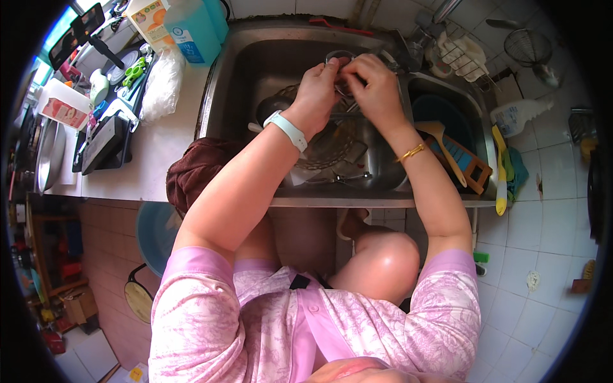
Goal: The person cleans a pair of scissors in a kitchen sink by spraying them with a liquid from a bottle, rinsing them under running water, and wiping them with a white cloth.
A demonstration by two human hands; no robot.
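Over the large basin of a stainless steel sink, my left hand grips a small round rimmed object. My right hand is bent around its other side, with fingertips against it. Both hands hide most of the object, so its exact kind is unclear. Below them in the basin lie a scallop-edged glass dish, a dark round ladle or bowl and metal utensils. A brown cloth drapes over the sink's front left corner, beside my left forearm.
The smaller basin holds a wooden spatula and a wood-framed grater. A yellow-handled tool and a spray bottle sit along the right. Blue liquid jugs, a plastic bag and a phone holder occupy the left counter.
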